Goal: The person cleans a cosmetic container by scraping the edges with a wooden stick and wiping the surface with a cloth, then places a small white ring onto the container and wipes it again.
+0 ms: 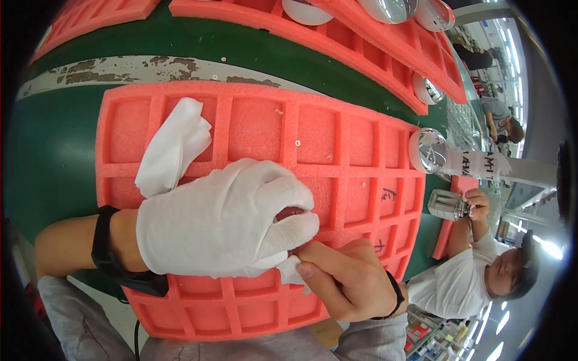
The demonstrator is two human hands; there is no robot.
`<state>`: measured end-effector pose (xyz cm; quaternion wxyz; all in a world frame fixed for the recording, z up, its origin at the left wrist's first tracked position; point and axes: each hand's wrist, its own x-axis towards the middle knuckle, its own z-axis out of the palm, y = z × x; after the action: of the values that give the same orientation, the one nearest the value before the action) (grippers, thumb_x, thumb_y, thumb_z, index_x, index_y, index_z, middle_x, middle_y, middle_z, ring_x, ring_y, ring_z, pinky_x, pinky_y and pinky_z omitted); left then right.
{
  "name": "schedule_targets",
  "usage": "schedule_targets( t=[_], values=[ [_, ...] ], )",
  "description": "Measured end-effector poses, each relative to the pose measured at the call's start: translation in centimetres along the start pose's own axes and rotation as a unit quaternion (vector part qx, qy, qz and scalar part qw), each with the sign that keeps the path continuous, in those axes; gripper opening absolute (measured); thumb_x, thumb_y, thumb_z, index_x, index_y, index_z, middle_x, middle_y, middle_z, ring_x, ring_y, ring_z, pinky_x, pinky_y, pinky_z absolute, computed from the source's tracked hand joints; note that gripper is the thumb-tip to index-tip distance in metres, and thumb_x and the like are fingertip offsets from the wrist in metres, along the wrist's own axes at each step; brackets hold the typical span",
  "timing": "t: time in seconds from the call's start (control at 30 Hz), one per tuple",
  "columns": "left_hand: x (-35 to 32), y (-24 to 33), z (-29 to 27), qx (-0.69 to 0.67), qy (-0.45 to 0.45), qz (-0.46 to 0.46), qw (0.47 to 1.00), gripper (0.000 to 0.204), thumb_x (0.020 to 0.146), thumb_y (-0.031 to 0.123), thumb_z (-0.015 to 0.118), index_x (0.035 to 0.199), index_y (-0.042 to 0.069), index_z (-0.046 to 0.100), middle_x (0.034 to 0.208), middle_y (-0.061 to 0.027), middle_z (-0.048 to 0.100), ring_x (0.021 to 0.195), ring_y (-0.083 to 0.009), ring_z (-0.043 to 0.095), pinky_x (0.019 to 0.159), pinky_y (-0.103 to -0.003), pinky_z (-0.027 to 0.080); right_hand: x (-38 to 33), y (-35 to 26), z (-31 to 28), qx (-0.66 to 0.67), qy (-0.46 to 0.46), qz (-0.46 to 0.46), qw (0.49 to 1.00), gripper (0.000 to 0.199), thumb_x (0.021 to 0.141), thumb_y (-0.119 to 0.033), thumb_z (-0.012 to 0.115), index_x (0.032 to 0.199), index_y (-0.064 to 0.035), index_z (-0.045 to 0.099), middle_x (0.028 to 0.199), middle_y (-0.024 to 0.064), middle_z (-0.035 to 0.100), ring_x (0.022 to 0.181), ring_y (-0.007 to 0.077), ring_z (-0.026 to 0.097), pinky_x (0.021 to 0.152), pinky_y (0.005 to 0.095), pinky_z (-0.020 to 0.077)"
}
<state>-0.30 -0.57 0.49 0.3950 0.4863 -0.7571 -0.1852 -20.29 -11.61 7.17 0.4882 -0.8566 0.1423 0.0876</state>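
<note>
My left hand (pixel 223 219) wears a white glove and is curled above the middle of a red foam tray (pixel 141 328). A dark, slightly shiny patch shows between its fingers, but what lies inside the grip is mostly hidden. Against the fingertips, my bare right hand (pixel 352 280) pinches a small bit of white cloth (pixel 290 271). Whether this cloth is loose or part of the glove I cannot tell. Beyond my left wrist, a limp white cloth shaped like a glove (pixel 174 144) lies across the tray's compartments.
More red foam trays (pixel 355 51) with clear glass pieces (pixel 391 7) lie at the far side of the green table (pixel 54 141). A round glass piece (pixel 428 150) stands by the tray's right edge. At right, another person (pixel 466 280) holds a clear glass bottle (pixel 447 204).
</note>
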Motion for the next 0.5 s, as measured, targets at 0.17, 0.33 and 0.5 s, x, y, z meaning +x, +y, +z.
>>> schedule_targets(
  t=[0.17, 0.33, 0.5],
  values=[
    [-0.27, -0.02, 0.1, 0.026, -0.002, 0.006, 1.0, 0.065, 0.065, 0.036, 0.085, 0.116, 0.007, 0.058, 0.112, -0.0127, 0.057, 0.096, -0.0328, 0.061, 0.081, -0.043, 0.053, -0.03, -0.02, 0.18, -0.007, 0.007, 0.005, 1.0, 0.008, 0.092, 0.0, 0.06, 0.096, 0.002, 0.066, 0.057, 0.0088, 0.057, 0.044, 0.0268, 0.057, 0.043, 0.0342, 0.0417],
    [-0.27, 0.02, 0.42, 0.031, 0.004, 0.009, 0.999, 0.064, 0.066, 0.038, 0.084, 0.116, 0.007, 0.058, 0.111, -0.0124, 0.057, 0.093, -0.0324, 0.061, 0.078, -0.042, 0.053, -0.05, -0.06, 0.14, 0.015, 0.018, 0.007, 1.0, 0.01, 0.091, 0.0, 0.061, 0.098, 0.0028, 0.067, 0.057, 0.0093, 0.058, 0.043, 0.0251, 0.058, 0.043, 0.0334, 0.0421],
    [-0.19, 0.44, 0.43, 0.029, -0.002, -0.023, 0.999, 0.061, 0.071, 0.044, 0.081, 0.115, 0.009, 0.058, 0.109, -0.0102, 0.059, 0.09, -0.0293, 0.063, 0.09, -0.047, 0.049, -0.06, -0.27, 0.22, 0.032, 0.023, 0.02, 0.999, 0.012, 0.092, -0.001, 0.06, 0.101, 0.0029, 0.067, 0.058, 0.0095, 0.058, 0.043, 0.0251, 0.058, 0.043, 0.033, 0.0421]
  ],
)
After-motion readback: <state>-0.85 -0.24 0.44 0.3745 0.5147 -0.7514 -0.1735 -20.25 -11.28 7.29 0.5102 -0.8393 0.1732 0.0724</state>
